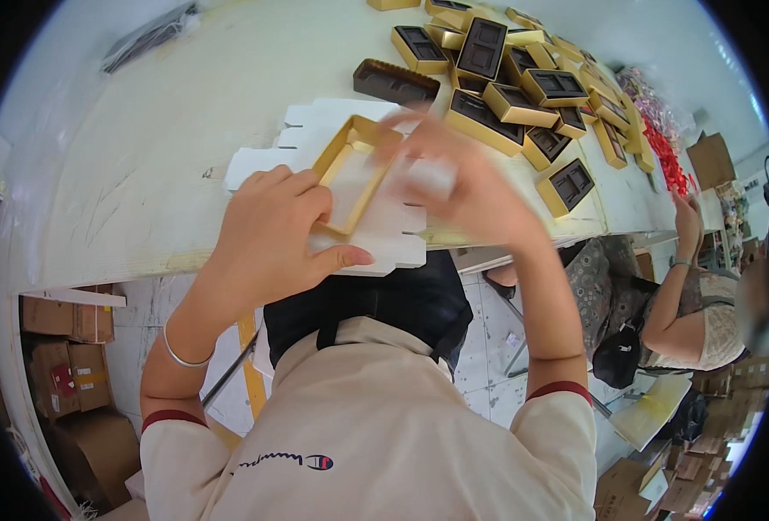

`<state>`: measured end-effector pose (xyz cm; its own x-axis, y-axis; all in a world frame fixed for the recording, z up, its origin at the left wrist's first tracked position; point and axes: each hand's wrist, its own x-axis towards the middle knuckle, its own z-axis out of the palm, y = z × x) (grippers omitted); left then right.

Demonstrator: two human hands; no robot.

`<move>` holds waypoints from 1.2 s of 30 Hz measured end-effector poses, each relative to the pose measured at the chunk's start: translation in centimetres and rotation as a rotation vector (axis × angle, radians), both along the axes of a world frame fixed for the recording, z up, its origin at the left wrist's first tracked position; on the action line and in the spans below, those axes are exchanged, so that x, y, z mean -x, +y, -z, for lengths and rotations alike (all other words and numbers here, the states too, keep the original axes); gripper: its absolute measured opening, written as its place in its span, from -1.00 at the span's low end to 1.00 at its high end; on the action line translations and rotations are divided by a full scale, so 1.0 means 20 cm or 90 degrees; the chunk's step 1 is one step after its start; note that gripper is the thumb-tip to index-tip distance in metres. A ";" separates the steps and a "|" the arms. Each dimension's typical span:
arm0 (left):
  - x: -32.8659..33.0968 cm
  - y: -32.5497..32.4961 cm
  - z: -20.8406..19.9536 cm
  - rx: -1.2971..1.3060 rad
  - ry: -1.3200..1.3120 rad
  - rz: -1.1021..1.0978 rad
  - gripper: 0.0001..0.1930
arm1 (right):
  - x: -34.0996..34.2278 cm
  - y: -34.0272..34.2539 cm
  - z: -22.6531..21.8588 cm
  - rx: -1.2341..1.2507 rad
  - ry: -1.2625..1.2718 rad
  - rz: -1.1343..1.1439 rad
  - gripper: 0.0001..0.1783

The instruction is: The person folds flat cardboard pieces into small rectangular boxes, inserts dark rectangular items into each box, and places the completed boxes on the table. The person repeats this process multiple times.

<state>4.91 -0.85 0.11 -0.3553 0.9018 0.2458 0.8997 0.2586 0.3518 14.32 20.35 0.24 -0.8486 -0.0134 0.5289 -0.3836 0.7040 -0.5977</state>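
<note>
A shallow, open gold cardboard box (336,146) with a pale inside lies tilted on flat white die-cut card blanks (259,163) near the table's front edge. My left hand (270,217) grips the box's left wall, fingers curled over its rim and thumb stretched out over the card. Over the box's right side, my right hand (463,178) is smeared by motion; whether it touches the box or holds anything cannot be made out. Just beyond lies a loose dark brown plastic insert tray (393,81) with a wavy edge.
Several gold boxes with dark inserts (515,102) are heaped at the far right, one standing apart (567,188). Red ribbon (662,148) lies farther along. A co-worker's arm (675,252) reaches the table at right. Cartons (68,378) sit beneath the table at left.
</note>
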 end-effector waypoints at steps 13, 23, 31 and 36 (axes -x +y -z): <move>0.13 -0.03 0.07 -0.099 -0.129 -0.015 -0.39 | 0.46 0.49 0.21 -0.604 -0.170 0.276 -0.85; 0.16 -0.02 0.06 -0.047 -0.233 -0.053 -0.27 | 0.35 0.52 0.00 -0.250 0.116 0.289 -0.79; 0.18 -0.03 0.06 -0.008 -0.187 -0.036 -0.09 | -0.09 0.34 -0.23 0.538 -0.334 -0.037 -0.79; 0.15 -0.01 0.03 -0.034 -0.188 -0.003 -0.10 | -0.10 0.26 -0.15 0.553 -0.521 0.111 -0.76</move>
